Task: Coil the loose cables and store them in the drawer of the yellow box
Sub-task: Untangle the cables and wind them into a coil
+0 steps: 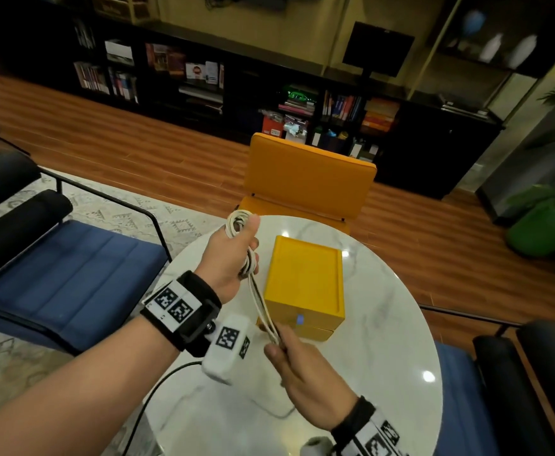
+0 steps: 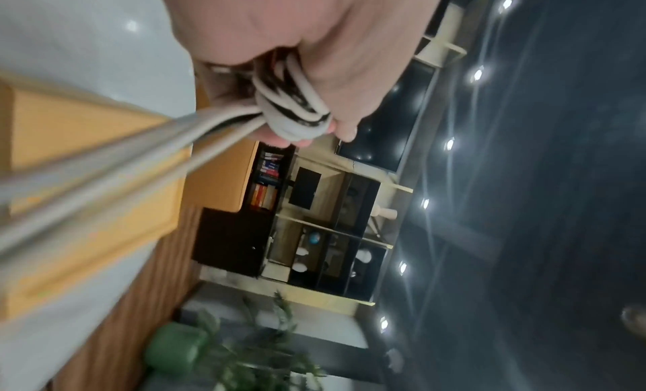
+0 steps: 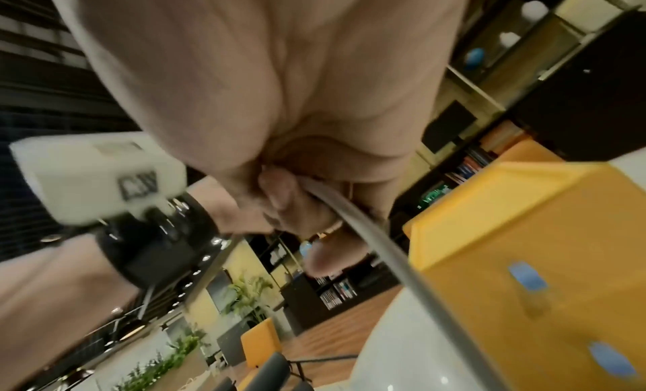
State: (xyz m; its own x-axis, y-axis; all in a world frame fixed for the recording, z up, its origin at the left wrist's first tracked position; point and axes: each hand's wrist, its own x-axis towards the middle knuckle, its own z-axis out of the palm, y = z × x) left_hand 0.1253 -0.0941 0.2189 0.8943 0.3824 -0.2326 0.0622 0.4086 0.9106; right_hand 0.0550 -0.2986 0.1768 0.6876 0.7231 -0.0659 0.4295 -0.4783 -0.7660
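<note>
My left hand is raised above the round table's left side and grips a bundle of white cable loops; the left wrist view shows those loops wound inside the fist. Several white strands run taut from that bundle down to my right hand, which pinches their lower end between thumb and fingers; the right wrist view shows the cable leaving the pinch. The yellow box stands in the middle of the table, just right of the strands, its drawers with blue knobs pushed in.
The white marble table bears a thin white cable lying near my right wrist. A black cable hangs off the table's left edge. An orange chair stands behind the table, a blue bench to the left.
</note>
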